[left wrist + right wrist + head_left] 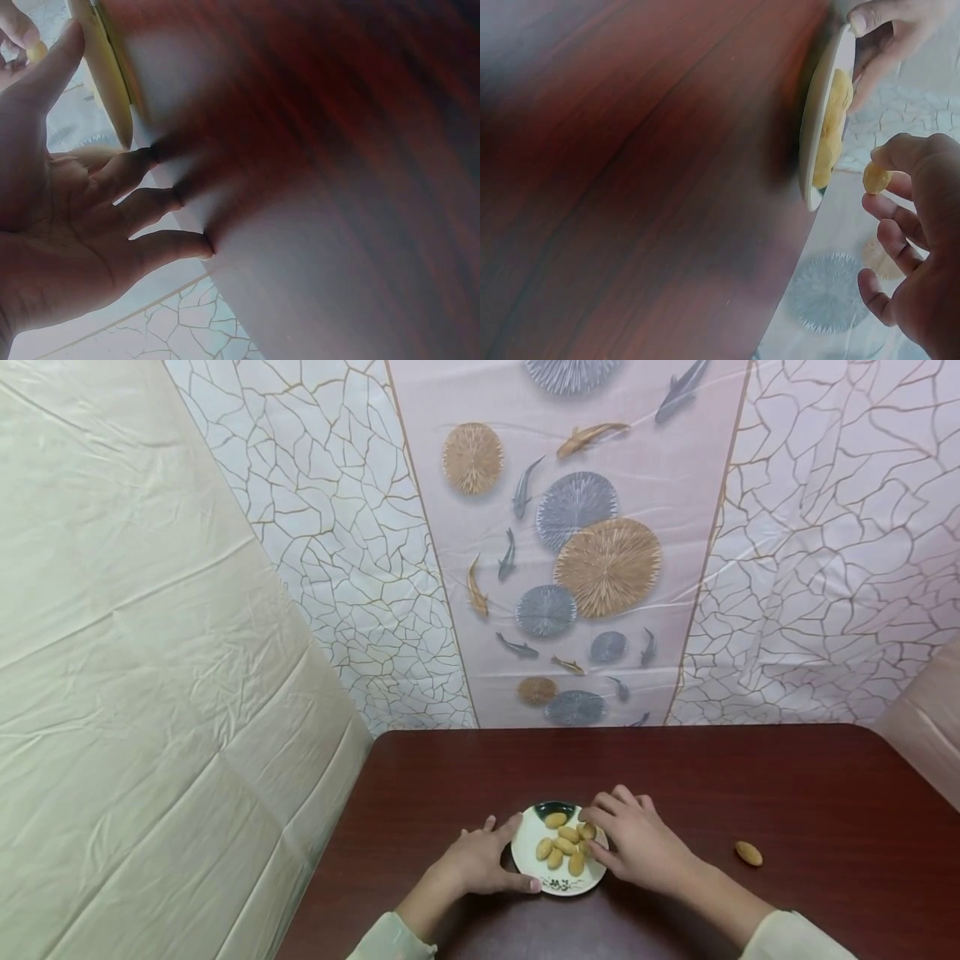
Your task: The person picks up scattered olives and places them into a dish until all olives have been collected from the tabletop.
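Observation:
A small white plate [528,839] with a dark green patch on its rim holds several tan, oval, nut-like pieces [564,846]. My left hand [480,860] lies at the plate's left side, thumb at the near rim and index finger at the far left rim. In the left wrist view its other fingers [154,212] reach down to the table, spread apart. Over the plate's right side, my right hand [648,843] pinches one oval piece [876,178] between thumb and fingertips, raised above the plate. The right hand's ring and little fingers curve loosely.
One more oval piece [747,853] lies by itself on the dark red-brown table [450,768], to the right of my right forearm. A patterned cloth [600,610] hangs behind the table's far edge. Pale quilted cloth [187,693] stands along the left side.

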Motion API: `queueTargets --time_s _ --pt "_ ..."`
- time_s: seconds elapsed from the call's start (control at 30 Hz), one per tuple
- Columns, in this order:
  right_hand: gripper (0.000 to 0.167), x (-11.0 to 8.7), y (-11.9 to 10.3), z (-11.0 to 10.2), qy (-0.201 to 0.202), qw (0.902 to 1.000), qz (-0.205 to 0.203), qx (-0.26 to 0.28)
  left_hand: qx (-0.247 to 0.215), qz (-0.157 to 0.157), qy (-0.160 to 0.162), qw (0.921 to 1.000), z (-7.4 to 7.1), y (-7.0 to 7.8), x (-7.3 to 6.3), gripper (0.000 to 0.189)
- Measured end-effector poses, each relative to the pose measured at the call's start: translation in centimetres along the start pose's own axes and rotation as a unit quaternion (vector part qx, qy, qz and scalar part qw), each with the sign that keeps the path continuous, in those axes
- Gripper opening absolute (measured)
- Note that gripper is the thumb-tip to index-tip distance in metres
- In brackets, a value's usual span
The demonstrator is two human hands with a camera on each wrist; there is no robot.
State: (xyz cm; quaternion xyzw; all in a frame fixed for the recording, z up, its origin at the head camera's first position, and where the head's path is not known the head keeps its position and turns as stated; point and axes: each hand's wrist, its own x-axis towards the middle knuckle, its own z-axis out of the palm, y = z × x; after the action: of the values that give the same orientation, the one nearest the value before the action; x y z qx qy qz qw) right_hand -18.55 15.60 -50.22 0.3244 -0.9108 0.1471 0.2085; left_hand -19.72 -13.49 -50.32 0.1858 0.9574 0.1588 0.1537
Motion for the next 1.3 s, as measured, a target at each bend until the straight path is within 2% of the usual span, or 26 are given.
queueTargets --time_s 0.23,0.43,0.63,0.87,1.07,1.3 --pt "0.026 1.3 -1.1 0.8 -0.014 0.9998 0.0 0.016 0.001 -0.004 -0.002 1.0 -0.3 0.1 -0.1 0.114" --pt "0.028 2.1 -1.8 1.7 -0.013 0.9991 -0.005 0.041 0.001 -0.006 -0.002 1.0 -0.5 0.3 -0.2 0.114" --pt "0.026 3.0 -2.3 2.4 -0.001 0.9992 -0.026 0.03 0.006 -0.007 -0.003 1.0 -0.3 0.2 0.0 0.115" --pt "0.033 3.5 -2.6 2.4 -0.022 0.9989 -0.032 0.024 0.008 -0.007 -0.001 0.9999 -0.2 0.2 0.1 0.115" --pt "0.035 2.8 -2.3 1.6 -0.023 0.9993 -0.019 0.023 0.003 -0.011 -0.001 0.9999 -0.1 0.1 0.1 0.115" --pt "0.035 0.4 -0.4 0.0 -0.008 0.9999 0.01 0.0 -0.003 -0.012 -0.005 0.9999 0.2 -0.2 0.2 0.114"
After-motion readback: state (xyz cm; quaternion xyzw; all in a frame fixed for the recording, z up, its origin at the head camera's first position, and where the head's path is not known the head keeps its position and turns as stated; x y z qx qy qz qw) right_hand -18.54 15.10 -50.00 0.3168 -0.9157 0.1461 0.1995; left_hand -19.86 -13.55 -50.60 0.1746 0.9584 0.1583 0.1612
